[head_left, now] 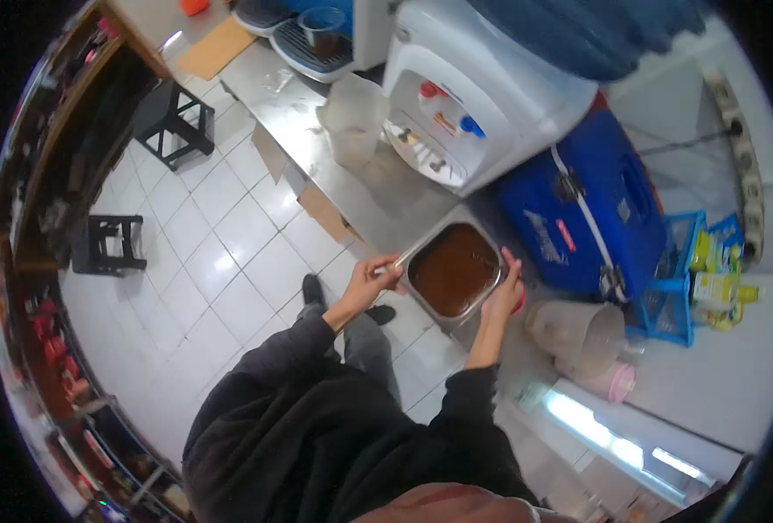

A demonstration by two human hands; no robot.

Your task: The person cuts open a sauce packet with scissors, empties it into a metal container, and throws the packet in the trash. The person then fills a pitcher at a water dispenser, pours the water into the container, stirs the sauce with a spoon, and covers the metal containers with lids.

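A square steel food pan [461, 215] holds brown liquid [454, 268] with a glossy surface. It is at the edge of the steel counter, in front of the water dispenser. My left hand [374, 282] pinches the pan's left rim, thumb and fingers pressed together. On the opposite side, my right hand [503, 293] grips the rim, fingers along the outer wall. Something small and red [520, 302] shows beside the right hand; what it is cannot be made out.
Behind the pan stand a white water dispenser [491, 96] and a cloudy plastic pitcher [354, 118]. A blue cooler box [582, 205], a blue basket [670, 288] and a clear jug [578, 331] are to the right. Black stools [177, 126] stand on the tiled floor at left.
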